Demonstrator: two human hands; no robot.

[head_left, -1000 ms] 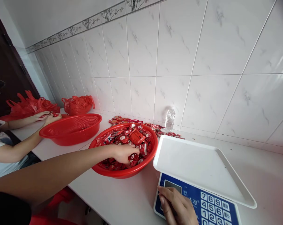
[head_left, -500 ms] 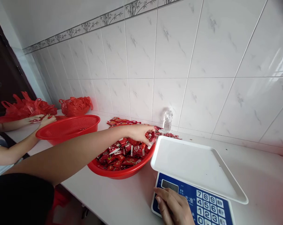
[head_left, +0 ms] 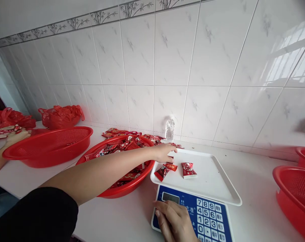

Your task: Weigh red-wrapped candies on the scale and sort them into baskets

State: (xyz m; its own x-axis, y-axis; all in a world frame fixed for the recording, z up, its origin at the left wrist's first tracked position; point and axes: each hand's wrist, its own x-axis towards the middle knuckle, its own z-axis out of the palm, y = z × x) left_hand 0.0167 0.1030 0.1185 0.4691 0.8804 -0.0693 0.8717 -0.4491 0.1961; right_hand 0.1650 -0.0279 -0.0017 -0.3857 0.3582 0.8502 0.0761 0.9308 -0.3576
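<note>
My left hand [head_left: 164, 153] reaches over the left end of the white scale tray [head_left: 205, 161], fingers apart and palm down. Small red candy packets lie on the tray below and beside it: a dark red packet [head_left: 162, 173] crossed by an orange-red strip, and a red packet [head_left: 188, 170] to the right. Part of another red packet shows just under my fingers. My right hand [head_left: 176, 218] rests on the blue keypad panel [head_left: 211, 218] of the scale, beside its small display [head_left: 170, 197], fingers extended and holding nothing visible. My left forearm crosses a red basket [head_left: 132, 183] full of packets.
A second red basket [head_left: 54, 144] stands to the left, where another person's hands [head_left: 14, 134] hold packets. Red plastic bags [head_left: 63, 116] sit behind it. A clear bottle [head_left: 170, 129] and packet strips [head_left: 117, 132] are by the wall. More red baskets [head_left: 296, 188] stand at right.
My left hand has moved from the basket to the tray and opened, and red packets now lie there. My right hand stays on the scale panel. The view has turned right.
</note>
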